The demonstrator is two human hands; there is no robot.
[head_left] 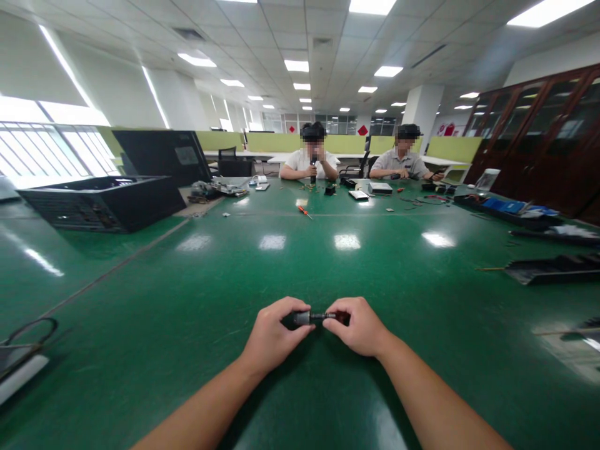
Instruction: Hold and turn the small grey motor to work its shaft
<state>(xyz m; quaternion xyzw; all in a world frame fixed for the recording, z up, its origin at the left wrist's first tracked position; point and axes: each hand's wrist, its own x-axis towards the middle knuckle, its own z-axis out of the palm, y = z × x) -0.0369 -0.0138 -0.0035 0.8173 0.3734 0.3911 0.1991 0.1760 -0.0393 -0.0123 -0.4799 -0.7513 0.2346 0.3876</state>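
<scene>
Both my hands meet over the green table (197, 294), just above its surface near the front. My left hand (274, 334) is closed around one end of a small dark cylindrical part (315, 317). My right hand (359, 326) pinches the other end of the same part. Only the short middle stretch of the part shows between my fingers; its ends are hidden.
An open black computer case (103, 201) lies at the left, a dark monitor (162, 155) behind it. Two people sit at the far end with tools, a red screwdriver (304, 212) and small parts. Black trays (553, 269) lie at the right, cables (28, 331) at the left edge.
</scene>
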